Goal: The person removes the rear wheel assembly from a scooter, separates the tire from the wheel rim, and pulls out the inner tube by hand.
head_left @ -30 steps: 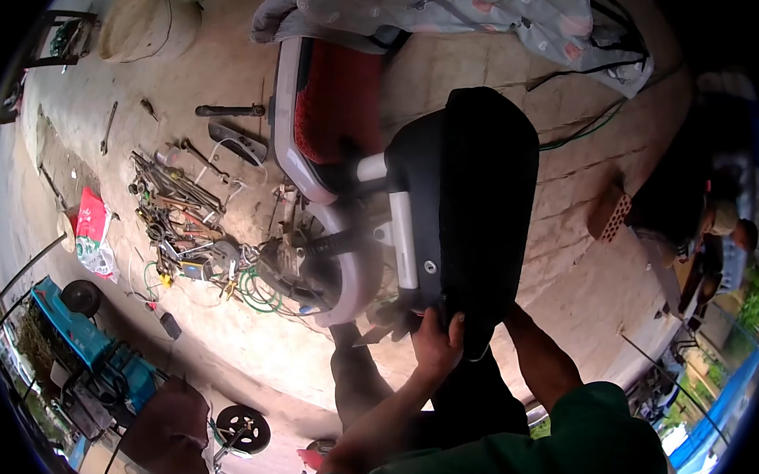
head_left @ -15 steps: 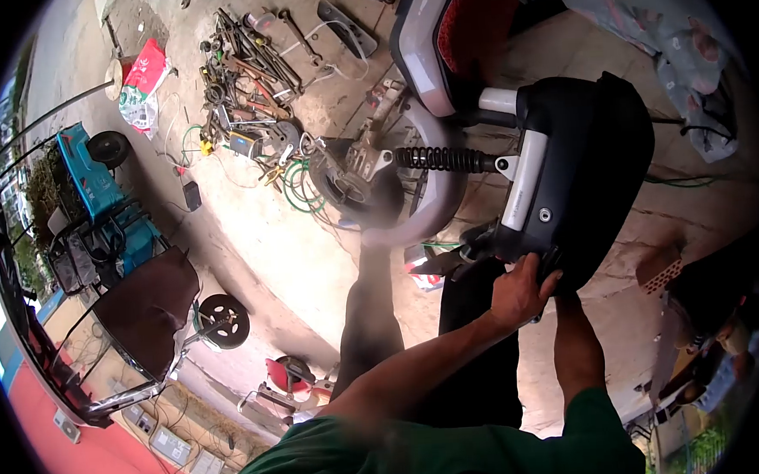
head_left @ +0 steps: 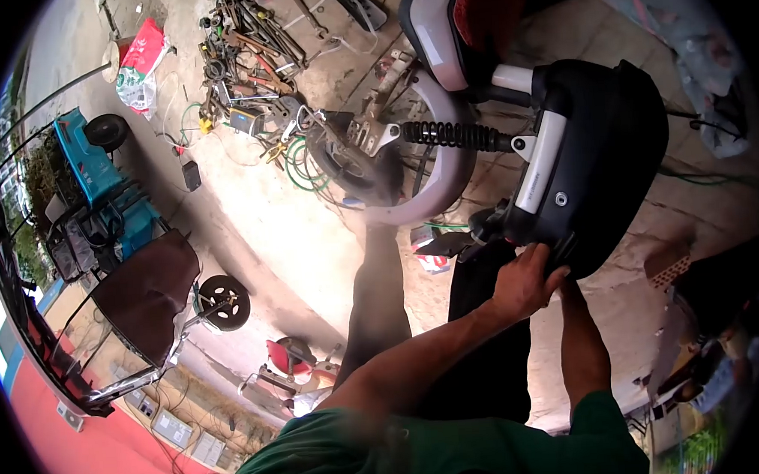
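My left hand (head_left: pixel 526 281) is closed on the lower end of a scooter's black seat (head_left: pixel 602 152), its thumb pressed near the edge. My right forearm (head_left: pixel 584 333) reaches up to the underside of the same end, where the seat hides my right hand. A round lock (head_left: pixel 560 199) sits in the seat's side, beside a pale tube (head_left: pixel 540 162). Left of the tube is a black coil-spring shock absorber (head_left: pixel 457 136), above a pale curved fender (head_left: pixel 436 201) and a dark wheel (head_left: pixel 345 161).
Wrenches and other tools (head_left: pixel 250 51) lie heaped on the concrete floor at upper left. A red and white bag (head_left: pixel 141 65), a blue three-wheeled vehicle (head_left: pixel 83 158) and a loose wheel (head_left: pixel 224 303) are at left. A perforated brick (head_left: pixel 669 266) lies at right.
From one second ago, the view has swung, so the scooter and seat appear further right and higher. My left hand stays at the seat's lower end throughout.
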The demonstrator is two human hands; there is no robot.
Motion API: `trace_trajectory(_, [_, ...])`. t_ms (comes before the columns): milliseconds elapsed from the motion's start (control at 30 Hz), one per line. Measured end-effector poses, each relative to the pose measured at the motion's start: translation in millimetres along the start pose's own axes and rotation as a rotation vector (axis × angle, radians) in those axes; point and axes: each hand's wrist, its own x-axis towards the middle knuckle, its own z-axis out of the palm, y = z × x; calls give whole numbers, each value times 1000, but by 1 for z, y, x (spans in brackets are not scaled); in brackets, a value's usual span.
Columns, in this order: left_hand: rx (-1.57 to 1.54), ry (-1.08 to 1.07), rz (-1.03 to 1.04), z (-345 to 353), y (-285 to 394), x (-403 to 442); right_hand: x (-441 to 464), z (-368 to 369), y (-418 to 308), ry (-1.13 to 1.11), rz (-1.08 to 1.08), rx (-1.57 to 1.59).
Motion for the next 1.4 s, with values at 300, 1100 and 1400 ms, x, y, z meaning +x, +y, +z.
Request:
trace_trajectory(300, [26,-213,-18,-186,-125,-99,-181,-100,248,158,293,221])
trace_trajectory(1100, [162,-183,-887,-477,-368,-332,-296,303,382,-201,-332,6])
trace_trajectory(1400, [313,-258,-699,-518,-388,-321,-359,381,531,-345,-755,-17])
